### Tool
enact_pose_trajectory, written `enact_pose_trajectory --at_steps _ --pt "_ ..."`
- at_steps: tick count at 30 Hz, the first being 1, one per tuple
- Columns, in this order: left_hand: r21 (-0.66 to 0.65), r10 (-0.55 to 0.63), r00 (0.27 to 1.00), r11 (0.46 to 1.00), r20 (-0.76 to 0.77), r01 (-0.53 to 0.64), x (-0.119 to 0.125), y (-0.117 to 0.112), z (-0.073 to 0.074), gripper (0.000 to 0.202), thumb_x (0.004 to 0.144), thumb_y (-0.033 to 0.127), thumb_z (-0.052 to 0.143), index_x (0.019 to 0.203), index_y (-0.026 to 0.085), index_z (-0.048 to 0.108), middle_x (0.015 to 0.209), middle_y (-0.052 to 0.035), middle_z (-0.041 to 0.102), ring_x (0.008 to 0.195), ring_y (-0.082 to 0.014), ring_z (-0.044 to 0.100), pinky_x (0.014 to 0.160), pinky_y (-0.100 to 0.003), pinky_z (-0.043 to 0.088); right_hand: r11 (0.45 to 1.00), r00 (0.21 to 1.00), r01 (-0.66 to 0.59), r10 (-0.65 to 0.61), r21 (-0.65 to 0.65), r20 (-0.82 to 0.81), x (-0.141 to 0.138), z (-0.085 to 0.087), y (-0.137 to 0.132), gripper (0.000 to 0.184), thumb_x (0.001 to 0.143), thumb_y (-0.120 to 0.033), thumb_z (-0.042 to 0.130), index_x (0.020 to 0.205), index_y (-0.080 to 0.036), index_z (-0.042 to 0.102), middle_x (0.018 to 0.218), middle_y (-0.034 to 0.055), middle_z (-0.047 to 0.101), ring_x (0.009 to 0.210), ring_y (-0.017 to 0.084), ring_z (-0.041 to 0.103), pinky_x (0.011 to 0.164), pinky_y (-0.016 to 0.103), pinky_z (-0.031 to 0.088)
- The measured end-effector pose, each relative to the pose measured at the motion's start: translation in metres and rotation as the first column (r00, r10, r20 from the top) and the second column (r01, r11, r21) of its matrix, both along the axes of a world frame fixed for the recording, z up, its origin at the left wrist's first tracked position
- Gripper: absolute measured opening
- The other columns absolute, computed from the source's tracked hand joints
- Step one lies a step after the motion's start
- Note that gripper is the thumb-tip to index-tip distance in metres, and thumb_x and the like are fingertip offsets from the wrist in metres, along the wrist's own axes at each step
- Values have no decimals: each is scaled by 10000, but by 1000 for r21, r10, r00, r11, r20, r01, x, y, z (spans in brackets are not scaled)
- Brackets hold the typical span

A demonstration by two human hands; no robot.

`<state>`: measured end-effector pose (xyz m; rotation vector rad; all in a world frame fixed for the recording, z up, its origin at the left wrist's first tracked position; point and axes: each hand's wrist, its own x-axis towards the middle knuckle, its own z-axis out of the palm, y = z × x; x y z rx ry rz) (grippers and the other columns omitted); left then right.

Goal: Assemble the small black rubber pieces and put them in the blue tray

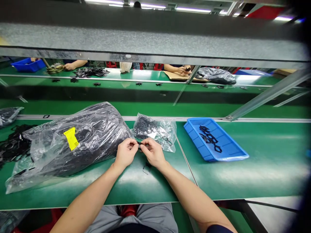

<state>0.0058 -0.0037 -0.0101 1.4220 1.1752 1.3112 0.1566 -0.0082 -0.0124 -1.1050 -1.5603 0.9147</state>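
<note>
Both hands meet in front of me over the green bench, fingertips pinched together. Between them is a small black plastic part [139,144], mostly covered by the fingers. My left hand [125,152] grips its left end and my right hand [153,152] its right end. On the bench just below the right hand lies a thin black frame-shaped piece [146,168]. Behind the hands, a small clear bag [155,129] holds black ring-like parts. A large clear bag [85,145] full of dark parts, with a yellow label [71,138], lies left of my left hand.
A blue tray [225,139] with several black frames stands to the right. Loose black parts [14,142] are heaped at far left. Beyond a strip carrying spaced black pieces, co-workers' hands [181,70] work at the opposite bench. A metal beam [150,45] crosses above.
</note>
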Motion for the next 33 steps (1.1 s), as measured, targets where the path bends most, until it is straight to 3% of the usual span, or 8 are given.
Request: enact_pose_trajectory --at_steps 3,5,11,16,23,27,31,33 --pt "-125 -13 990 992 140 30 -2 4 0 181 724 226 666 888 157 637 776 -15 647 687 -130 625 642 -241 521 993 989 -44 28 -108 -143 -2 1 1 176 803 -366 627 872 -206 598 792 16 578 643 152 603 610 308 578" --pt "-156 -49 990 985 130 70 -4 5 2 196 728 227 661 907 149 663 801 -33 668 701 -139 631 651 -251 518 987 981 -69 41 -145 -191 -2 2 2 182 787 -365 638 861 -205 591 751 4 574 648 155 597 616 308 568" --pt "13 -38 999 999 -13 39 -3 2 3 114 774 224 625 839 161 694 855 -45 654 787 -150 625 710 -260 507 992 998 -4 -4 -126 -63 0 6 3 139 772 -321 631 823 -195 600 733 -5 591 588 125 537 546 255 456" --pt "-39 -38 999 998 36 40 -2 1 1 147 787 251 633 894 158 670 831 -40 666 738 -142 627 688 -261 512 975 978 -82 39 -205 -205 -1 6 4 167 750 -326 663 797 -196 570 650 -31 569 568 127 554 560 263 465" --pt "4 -69 998 998 -15 69 -3 1 3 140 806 250 620 892 165 691 875 -51 649 783 -145 627 701 -258 517 943 944 -203 116 -265 -308 -3 3 5 198 741 -314 694 866 -190 603 736 -17 618 584 115 599 575 264 507" --pt "-115 -60 986 990 152 78 0 2 -2 349 748 239 683 1083 172 609 881 -35 650 746 -131 634 701 -267 534 920 885 -191 10 -343 -465 -2 4 9 244 680 -308 757 788 -190 573 665 -32 617 552 123 623 572 268 526" --pt "-152 -58 983 985 174 85 0 4 -7 253 754 265 685 970 149 622 862 -50 665 757 -144 646 715 -277 534 881 791 -235 -71 -410 -607 -1 7 11 286 649 -287 785 743 -196 531 714 -16 645 593 129 645 608 274 541" --pt "-145 -36 989 988 144 57 -1 5 -8 212 774 291 667 927 146 640 854 -57 675 743 -151 650 704 -282 532 858 798 -272 -52 -436 -600 0 7 11 290 644 -294 787 735 -196 529 738 -8 644 646 145 657 605 274 541"
